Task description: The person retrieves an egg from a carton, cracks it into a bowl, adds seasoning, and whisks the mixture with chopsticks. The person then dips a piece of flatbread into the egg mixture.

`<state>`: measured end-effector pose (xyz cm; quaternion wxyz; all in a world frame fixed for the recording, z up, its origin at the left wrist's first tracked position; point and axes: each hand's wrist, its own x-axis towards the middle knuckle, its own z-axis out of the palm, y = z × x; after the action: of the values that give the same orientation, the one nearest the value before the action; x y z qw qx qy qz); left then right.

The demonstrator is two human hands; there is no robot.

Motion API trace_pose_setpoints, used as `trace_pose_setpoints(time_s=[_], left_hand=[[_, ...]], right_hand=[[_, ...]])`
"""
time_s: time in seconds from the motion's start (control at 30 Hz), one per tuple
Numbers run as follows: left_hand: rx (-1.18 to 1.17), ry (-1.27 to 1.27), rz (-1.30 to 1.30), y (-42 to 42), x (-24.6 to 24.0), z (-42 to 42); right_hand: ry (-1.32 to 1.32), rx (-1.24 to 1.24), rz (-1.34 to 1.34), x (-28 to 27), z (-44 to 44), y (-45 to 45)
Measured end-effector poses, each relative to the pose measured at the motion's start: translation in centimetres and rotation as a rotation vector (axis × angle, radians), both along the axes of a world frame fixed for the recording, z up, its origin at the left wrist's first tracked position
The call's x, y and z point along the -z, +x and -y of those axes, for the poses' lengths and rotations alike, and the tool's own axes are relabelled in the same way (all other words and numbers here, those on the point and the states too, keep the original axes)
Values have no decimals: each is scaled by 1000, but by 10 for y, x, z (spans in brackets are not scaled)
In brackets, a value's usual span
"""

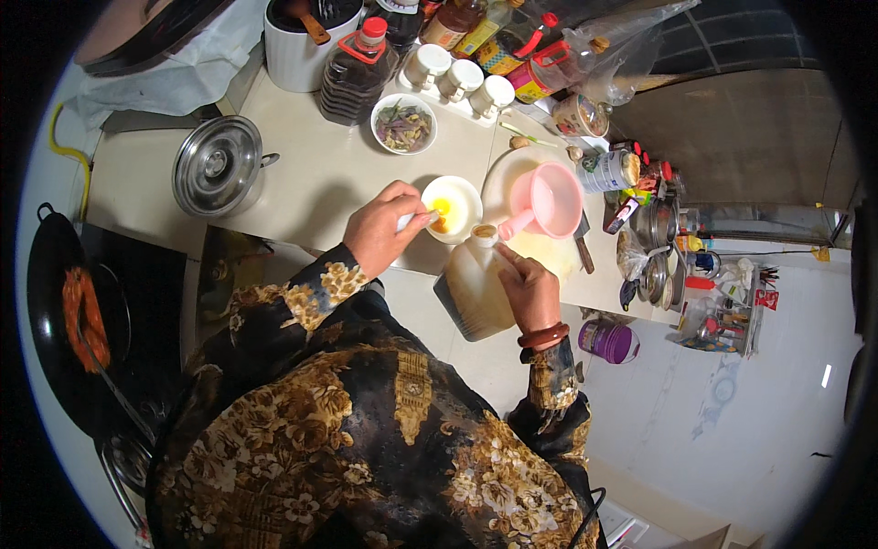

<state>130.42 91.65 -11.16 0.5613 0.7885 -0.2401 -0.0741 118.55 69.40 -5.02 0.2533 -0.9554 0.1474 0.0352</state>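
My left hand (385,230) is closed around a small white object, mostly hidden by the fingers, at the near-left rim of a white bowl (468,199). Yellow and amber liquid (442,211) lies in the bowl. My right hand (531,295) grips a translucent plastic jug (480,295) near its neck. The jug is uncapped, with dark liquid low inside, and is held at the counter's front edge. A pink plastic dipper (557,199) rests on a round cutting board (501,171), beside a knife with a wooden handle (584,255).
Behind stand a bowl of chopped vegetables (403,125), a dark bottle with a red cap (357,75) and white seasoning jars (461,81). A lidded steel pot (218,166) is at left, above a wok (51,309) holding reddish food. A purple bucket (607,341) stands below the counter.
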Motion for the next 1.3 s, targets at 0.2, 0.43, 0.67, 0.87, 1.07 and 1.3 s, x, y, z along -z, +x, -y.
trace_pose_setpoints(time_s=[0.2,0.43,0.67,0.87,1.07,1.3], left_hand=[[175,8,191,1,-19,32],[311,129,292,-8,-36,20],[288,236,273,-18,-44,-11],[254,332,191,-22,-51,-26],[60,277,284,-11,-82,-49],[131,392,257,-17,-68,-54]], right_hand=[[79,-55,33,-27,-18,-7],[124,-137,96,-29,-28,-10],[185,-208,179,-12,-48,-6],[187,-267,160,-5,-58,-2],[271,-245,91,-16,-68,8],[326,-287,92,-25,-91,28]])
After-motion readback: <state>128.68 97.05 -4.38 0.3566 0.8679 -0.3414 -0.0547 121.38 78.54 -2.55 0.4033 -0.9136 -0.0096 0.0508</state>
